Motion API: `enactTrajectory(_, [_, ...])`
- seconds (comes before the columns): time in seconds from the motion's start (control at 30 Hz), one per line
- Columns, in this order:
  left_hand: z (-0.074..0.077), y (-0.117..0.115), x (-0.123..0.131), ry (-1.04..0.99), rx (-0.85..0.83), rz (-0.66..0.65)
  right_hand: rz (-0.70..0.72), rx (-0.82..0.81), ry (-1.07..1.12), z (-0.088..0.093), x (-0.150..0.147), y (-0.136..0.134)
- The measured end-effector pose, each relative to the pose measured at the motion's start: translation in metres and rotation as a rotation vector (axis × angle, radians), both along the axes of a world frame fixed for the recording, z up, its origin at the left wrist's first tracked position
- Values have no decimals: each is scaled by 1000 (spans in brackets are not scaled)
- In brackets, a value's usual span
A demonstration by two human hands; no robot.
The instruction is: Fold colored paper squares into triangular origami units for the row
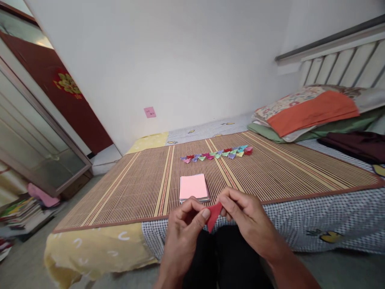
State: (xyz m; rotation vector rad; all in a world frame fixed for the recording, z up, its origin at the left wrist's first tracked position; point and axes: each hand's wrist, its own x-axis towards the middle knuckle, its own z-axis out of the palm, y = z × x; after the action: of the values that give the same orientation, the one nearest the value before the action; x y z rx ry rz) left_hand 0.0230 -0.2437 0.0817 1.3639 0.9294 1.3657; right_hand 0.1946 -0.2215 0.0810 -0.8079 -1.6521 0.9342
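Paper piece [214, 216], red, small and folded to a downward point, held up between two bare hands, just above black-clad legs [204, 261]. At one corner, left hand [183, 235], pinching tight, thumb pressed flat against curled forefinger with the red edge caught between. At the opposite corner, right hand [248, 214], pinching just as closely with thumb and forefinger, remaining fingers tucked under. Just beyond the left fingertips, square-cut stack of thin sheets [193, 185], pale pink on top, with layered edges of other tints below. Farther off, lying crosswise, zigzag strip of small folded triangles [216, 154] in red, blue, mint, yellow and magenta, with sharp points along the near side. Beneath both, flat slatted mat [144, 180] in fine brown and tan stripes, broken by broader straw-coloured bands and bound in brown. Hanging below its near edge, soft yellow cloth [102, 245] with white curved marks, beside blue-and-white checked cloth [300, 218]. To the right, plump pillow [315, 111] with a broad orange band and patterned end, near crumpled dark maroon fabric [355, 144]. Behind, smooth white wall [195, 60] with small pink square note [149, 112].
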Motion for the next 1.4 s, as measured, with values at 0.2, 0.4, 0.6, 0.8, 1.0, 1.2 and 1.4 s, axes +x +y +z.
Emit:
enactTrajectory(0.2, [-6,-1,13,-23,-33,27,-73,-18,52,-5,-5,6])
enactTrajectory(0.4, [-6,3,19,-187,-18,101,98,-133,126,-9,-11,7])
enactTrajectory(0.6, [-13,10,19,-331,-72,195,141,-123,7,-9,-17,-4])
enactTrajectory(0.8, [-15,11,22,-509,-168,176,-16,10,-159,-16,-24,-6])
enactTrajectory(1.0, [-12,14,21,-596,-251,84,-24,69,-159,-19,-24,-7])
enactTrajectory(1.2, [-13,17,13,-605,-305,-46,77,-42,9,-11,-8,-3])
enactTrajectory(1.4, [-13,18,16,-657,-345,-120,113,-54,153,-9,-7,3])
